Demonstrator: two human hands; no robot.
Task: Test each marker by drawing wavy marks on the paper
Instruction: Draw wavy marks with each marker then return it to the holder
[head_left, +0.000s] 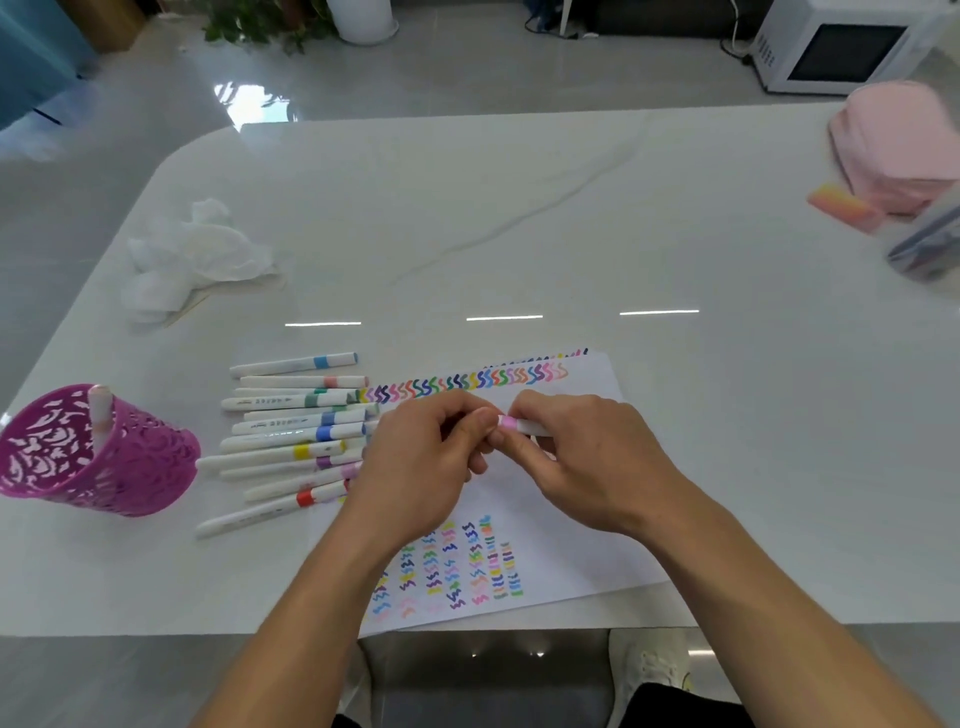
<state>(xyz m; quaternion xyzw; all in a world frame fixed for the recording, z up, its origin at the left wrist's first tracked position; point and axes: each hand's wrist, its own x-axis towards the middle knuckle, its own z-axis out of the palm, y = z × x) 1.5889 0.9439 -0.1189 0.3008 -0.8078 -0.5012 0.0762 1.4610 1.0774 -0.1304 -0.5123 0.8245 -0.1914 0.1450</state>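
- Currently, my left hand (421, 457) pinches the cap end of the pink marker (521, 426); my right hand (587, 462) grips its barrel.
- Light, stiff, probably slick plastic: hold near the band.

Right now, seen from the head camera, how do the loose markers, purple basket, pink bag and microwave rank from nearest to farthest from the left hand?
1. The loose markers, right beside the left hand.
2. The purple basket, further left.
3. The pink bag, at the table's far right corner.
4. The microwave, on the floor beyond.
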